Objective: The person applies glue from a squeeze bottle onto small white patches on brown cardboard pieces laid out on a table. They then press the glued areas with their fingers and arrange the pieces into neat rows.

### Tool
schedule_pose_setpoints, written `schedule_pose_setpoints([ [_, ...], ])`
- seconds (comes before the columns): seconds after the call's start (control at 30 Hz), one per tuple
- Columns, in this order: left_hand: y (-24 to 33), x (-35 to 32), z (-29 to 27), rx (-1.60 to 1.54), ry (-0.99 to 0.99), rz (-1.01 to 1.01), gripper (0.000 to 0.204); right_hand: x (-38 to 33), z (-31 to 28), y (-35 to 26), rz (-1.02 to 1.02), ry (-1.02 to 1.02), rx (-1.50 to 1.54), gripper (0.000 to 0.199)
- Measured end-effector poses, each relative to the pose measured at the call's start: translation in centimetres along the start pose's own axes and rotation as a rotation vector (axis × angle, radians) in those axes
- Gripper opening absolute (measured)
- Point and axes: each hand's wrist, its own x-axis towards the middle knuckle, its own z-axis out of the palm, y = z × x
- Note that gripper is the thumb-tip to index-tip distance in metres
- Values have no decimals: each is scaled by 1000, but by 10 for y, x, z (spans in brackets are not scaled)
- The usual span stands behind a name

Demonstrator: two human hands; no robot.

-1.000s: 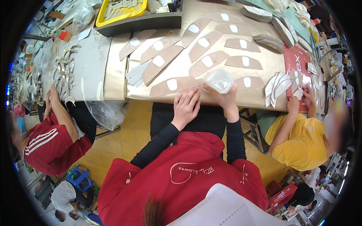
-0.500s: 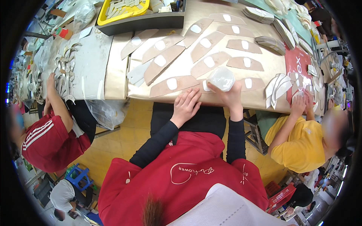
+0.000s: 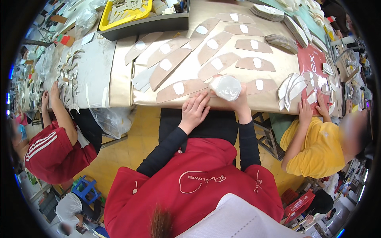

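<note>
My right hand (image 3: 241,102) is closed round a translucent, many-sided plastic container (image 3: 226,88), which it holds over a piece at the table's front edge, largely covering it. My left hand (image 3: 195,108) lies flat at the same edge, fingers stretched out over the near side of the work and holding nothing. Just left of the container is a beige curved piece (image 3: 194,86) with a white patch (image 3: 179,88). To the right, partly behind my right hand, lies a similar beige piece (image 3: 268,86). Several more such pieces spread in rows beyond.
A black tray (image 3: 147,26) with a yellow basket (image 3: 104,23) stands at the far left. Stacks of cut pieces (image 3: 281,43) lie far right, with white pieces (image 3: 291,89) nearer. Co-workers in red (image 3: 59,154) and yellow (image 3: 313,146) sit on either side.
My right hand has shifted the container slightly left and tilted it. My left hand stays in place. The hands of the person in yellow have moved apart.
</note>
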Motion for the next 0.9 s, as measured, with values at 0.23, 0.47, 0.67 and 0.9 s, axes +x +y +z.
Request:
schedule_pose_setpoints([
  [0.23, 1, -1, -2, -4, -32, -10, 41, 2, -8, -2, 83, 50, -8, 34],
  [0.47, -2, 0, -5, -56, -23, 7, 41, -3, -9, -5, -9, -25, -8, 31],
  [0.67, -4, 3, -5, -141, 70, 21, 36, -32, -34, 3, 334, 463, 673, 48],
  [0.9, -1, 6, -11, -163, 143, 66, 27, -79, -59, 20, 465, 734, 990, 64],
])
